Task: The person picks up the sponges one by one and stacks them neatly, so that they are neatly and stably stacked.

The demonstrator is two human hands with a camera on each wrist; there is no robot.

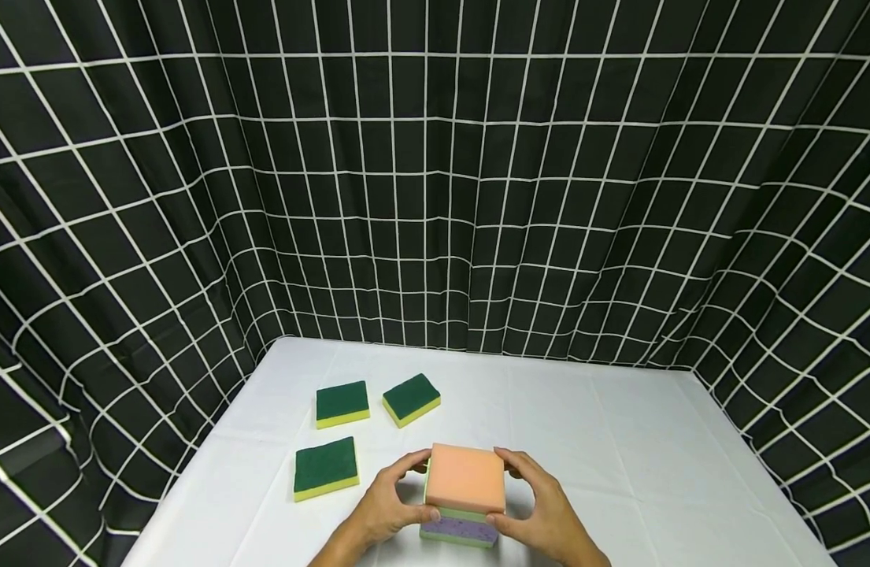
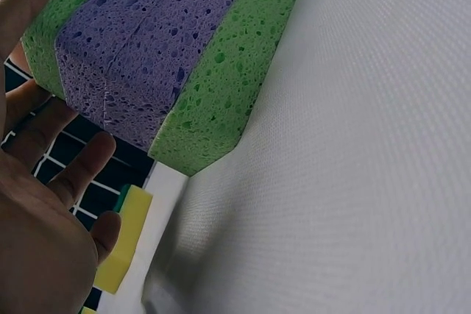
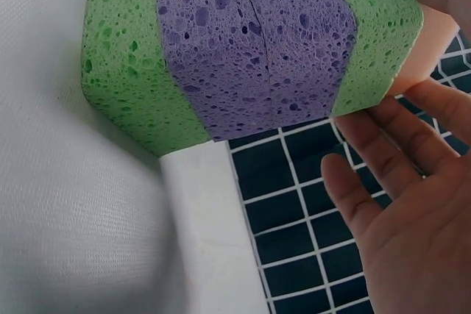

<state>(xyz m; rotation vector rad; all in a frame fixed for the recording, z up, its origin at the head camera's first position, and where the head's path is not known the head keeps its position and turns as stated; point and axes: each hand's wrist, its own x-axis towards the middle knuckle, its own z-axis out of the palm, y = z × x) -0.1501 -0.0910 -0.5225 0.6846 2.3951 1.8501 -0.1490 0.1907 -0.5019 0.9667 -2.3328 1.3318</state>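
Black curtain with white grid [image 1: 435, 197] surrounds white table [image 1: 640, 480]. Peach block [image 1: 466, 476] is on top of sponge stack, between both hands. Left hand [image 1: 386, 500] and right hand [image 1: 544, 512] hold block at its two sides: thumbs at near corners, fingers at far corners, grip opened as wide as block. Below block: upper green layer [image 3: 383, 42], purple layer [image 3: 257, 42] with seam, lower green layer [image 3: 125, 64] near tabletop. To left, well apart: near green-yellow sponge [image 1: 326, 466], two farther sponges [image 1: 342, 402]. Stack partly hides fingers.
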